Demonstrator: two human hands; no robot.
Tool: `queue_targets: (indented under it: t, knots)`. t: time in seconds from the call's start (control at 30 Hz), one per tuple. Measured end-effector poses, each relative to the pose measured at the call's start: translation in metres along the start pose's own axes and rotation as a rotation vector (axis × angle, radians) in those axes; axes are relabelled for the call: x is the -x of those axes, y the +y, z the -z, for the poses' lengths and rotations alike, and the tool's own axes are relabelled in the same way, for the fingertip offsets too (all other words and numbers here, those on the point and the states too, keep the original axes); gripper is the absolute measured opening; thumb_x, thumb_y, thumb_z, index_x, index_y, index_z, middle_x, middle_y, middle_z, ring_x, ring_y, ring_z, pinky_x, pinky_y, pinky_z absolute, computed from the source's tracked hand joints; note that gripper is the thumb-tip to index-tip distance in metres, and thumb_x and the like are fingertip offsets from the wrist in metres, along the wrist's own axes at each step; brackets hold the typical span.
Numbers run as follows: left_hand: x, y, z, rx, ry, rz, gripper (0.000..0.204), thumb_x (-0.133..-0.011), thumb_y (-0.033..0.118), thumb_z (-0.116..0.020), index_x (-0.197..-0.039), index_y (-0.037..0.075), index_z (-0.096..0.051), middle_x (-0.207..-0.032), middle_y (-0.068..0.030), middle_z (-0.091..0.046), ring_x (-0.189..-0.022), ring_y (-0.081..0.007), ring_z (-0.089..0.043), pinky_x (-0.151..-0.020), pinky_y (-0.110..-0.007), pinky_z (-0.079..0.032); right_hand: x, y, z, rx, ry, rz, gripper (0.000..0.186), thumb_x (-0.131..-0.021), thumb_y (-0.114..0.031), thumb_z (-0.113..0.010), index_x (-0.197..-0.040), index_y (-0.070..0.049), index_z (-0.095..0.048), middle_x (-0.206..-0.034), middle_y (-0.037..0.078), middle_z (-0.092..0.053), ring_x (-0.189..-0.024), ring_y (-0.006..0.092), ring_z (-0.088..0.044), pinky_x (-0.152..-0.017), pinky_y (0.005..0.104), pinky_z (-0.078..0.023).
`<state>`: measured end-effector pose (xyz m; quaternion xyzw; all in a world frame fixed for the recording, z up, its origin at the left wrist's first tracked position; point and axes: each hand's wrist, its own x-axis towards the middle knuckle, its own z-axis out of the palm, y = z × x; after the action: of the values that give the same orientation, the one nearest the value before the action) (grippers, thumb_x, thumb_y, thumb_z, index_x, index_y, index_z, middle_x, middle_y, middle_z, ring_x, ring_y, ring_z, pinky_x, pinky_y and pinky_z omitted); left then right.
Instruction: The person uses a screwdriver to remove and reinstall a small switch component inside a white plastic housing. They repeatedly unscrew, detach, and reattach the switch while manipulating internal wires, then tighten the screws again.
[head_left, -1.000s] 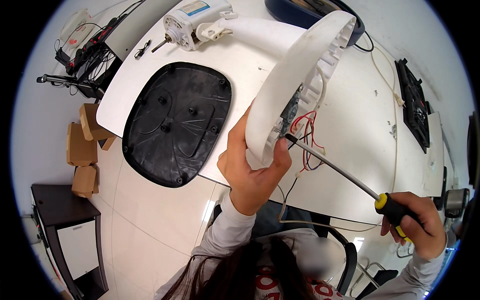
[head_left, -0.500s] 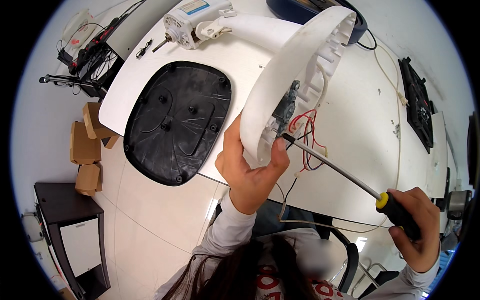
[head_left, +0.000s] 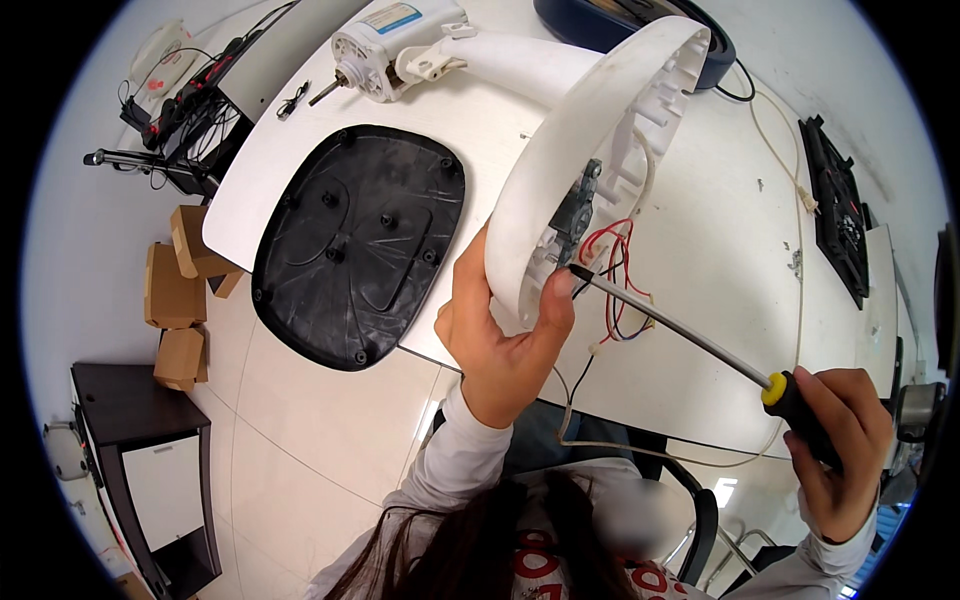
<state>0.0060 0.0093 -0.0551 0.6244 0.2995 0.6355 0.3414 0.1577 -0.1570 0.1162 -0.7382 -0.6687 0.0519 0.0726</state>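
A white plastic fan base [head_left: 545,165] stands tilted on its edge, its ribbed underside turned to the right. My left hand [head_left: 508,350] grips its lower rim, thumb near the screwdriver's tip. In my right hand [head_left: 845,445] is the black-and-yellow handle of a long screwdriver [head_left: 690,335]. Its dark tip meets the lower end of a grey control board [head_left: 575,215] inside the base; the exact contact point is too small to make out. Red and dark wires [head_left: 622,262] hang from the board. A neck joins the base to a white motor [head_left: 385,55] lying on the table.
A black bottom cover [head_left: 355,245] overhangs the table's left front edge. Small screws [head_left: 795,262] lie on the white table [head_left: 720,220] at right, near a pale power cord [head_left: 800,310] and an open black tool case [head_left: 835,205]. Cardboard boxes [head_left: 175,285] and a dark cabinet [head_left: 140,420] stand at left.
My right hand and the screwdriver handle have shifted slightly right, the tip staying at the board's lower end. The left hand still holds the base; the whole view has moved a little.
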Motion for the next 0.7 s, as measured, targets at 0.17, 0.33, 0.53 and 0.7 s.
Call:
queue_targets:
  t: [0.17,0.33,0.53,0.7]
  knots:
    - [-0.003,-0.006,-0.001,-0.052,0.056,-0.123,0.048,-0.074,0.010,-0.069,-0.113,-0.008,-0.048,-0.090,-0.0142,-0.062,-0.075,-0.0162,-0.061,-0.067,-0.025,-0.048,0.007,0.015,0.007,0.206,0.075,0.127,0.044,-0.064,0.001,-0.060,-0.108,-0.002,-0.058,-0.091,0.014,-0.057,-0.078,0.0245,-0.058,-0.062,0.0305,-0.048]
    - [-0.003,-0.009,-0.002,-0.064,0.068,-0.157,0.048,-0.073,0.008,-0.069,-0.112,-0.009,-0.048,-0.088,-0.0135,-0.063,-0.074,-0.0150,-0.061,-0.067,-0.024,-0.048,0.005,0.022,-0.001,0.159,0.228,0.020,0.045,-0.064,0.000,-0.059,-0.109,-0.001,-0.058,-0.096,0.016,-0.055,-0.080,0.0256,-0.057,-0.067,0.0301,-0.049]
    - [-0.003,-0.009,-0.002,-0.018,0.071,-0.143,0.048,-0.073,0.008,-0.070,-0.112,-0.009,-0.048,-0.087,-0.0138,-0.063,-0.074,-0.0144,-0.061,-0.066,-0.024,-0.048,-0.003,0.021,-0.007,0.094,0.203,0.048,0.046,-0.064,0.002,-0.059,-0.110,-0.001,-0.057,-0.096,0.017,-0.055,-0.080,0.0263,-0.057,-0.067,0.0299,-0.049]
    - [-0.002,-0.010,-0.003,-0.030,0.084,-0.153,0.049,-0.072,0.009,-0.070,-0.112,-0.009,-0.048,-0.087,-0.0139,-0.063,-0.073,-0.0144,-0.062,-0.065,-0.023,-0.048,-0.003,0.022,-0.008,0.093,0.202,0.066,0.044,-0.066,0.001,-0.060,-0.110,-0.001,-0.057,-0.096,0.016,-0.055,-0.080,0.0260,-0.057,-0.066,0.0299,-0.049]
